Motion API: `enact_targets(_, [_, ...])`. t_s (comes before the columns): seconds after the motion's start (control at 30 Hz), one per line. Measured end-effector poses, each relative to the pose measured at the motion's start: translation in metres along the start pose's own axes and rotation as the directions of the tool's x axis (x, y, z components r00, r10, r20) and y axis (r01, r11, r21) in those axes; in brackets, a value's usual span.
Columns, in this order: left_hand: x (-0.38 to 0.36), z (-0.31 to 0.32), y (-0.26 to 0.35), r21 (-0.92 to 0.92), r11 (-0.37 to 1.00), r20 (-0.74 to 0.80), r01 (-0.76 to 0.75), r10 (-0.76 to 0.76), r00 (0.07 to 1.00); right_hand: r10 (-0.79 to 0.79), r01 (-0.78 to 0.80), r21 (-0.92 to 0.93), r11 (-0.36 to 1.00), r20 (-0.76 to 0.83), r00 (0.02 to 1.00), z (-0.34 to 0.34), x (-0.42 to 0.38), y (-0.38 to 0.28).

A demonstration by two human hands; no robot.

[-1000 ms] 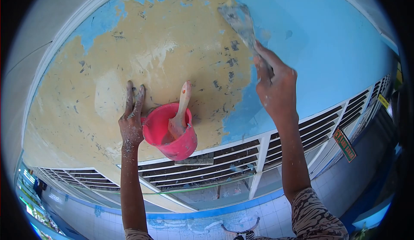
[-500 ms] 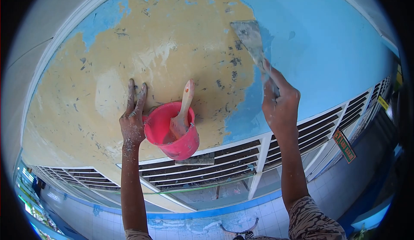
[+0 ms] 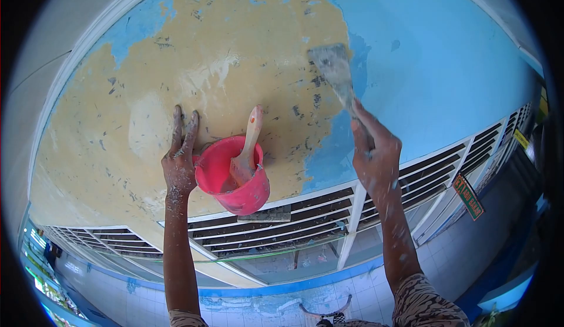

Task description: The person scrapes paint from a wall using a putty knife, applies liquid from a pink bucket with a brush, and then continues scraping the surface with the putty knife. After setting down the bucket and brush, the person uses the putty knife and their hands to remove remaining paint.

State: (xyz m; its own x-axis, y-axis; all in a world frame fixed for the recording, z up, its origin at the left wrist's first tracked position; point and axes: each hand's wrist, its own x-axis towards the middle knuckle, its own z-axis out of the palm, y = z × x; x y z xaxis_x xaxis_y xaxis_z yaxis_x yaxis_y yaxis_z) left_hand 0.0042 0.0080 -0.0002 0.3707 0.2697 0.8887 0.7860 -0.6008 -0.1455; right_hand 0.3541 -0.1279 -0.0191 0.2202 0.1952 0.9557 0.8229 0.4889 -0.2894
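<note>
My right hand (image 3: 377,153) grips the handle of a wide metal scraper (image 3: 333,64), whose blade lies against the wall near the border between bare tan plaster (image 3: 252,74) and blue paint (image 3: 446,51). Small pale flakes hang in the air by my right forearm. My left hand (image 3: 179,168) holds a pink plastic pail (image 3: 238,200) at its left side, with two fingers stretched up against the plaster. How the other fingers wrap the pail is hidden. A paintbrush (image 3: 251,139) stands in the pail, its handle leaning up and to the right.
Below the painted wall runs a row of white-framed louvres (image 3: 282,227). A green sign (image 3: 468,198) hangs at the right. White tiles with a blue band (image 3: 282,292) lie lower down. A white moulding (image 3: 70,62) edges the wall at the left.
The scraper blade has moved down and slightly left along the wall, and my right hand shifted with it. Flakes now show by my right forearm. My left hand and the pail barely moved.
</note>
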Motion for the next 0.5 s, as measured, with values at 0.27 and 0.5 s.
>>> enact_targets(0.27, [0.000, -0.002, 0.004, 0.001, 0.998, 0.027, 0.066, -0.066, 0.997, 0.250, -0.240, -0.074, 0.968, 0.189, 0.950, -0.002, 0.104, -0.043])
enact_targets(0.5, [-0.001, 0.001, -0.002, 0.058, 0.998, -0.025, -0.018, 0.019, 1.000, -0.050, 0.052, 0.066, 0.996, -0.038, 0.998, 0.017, 0.048, -0.007])
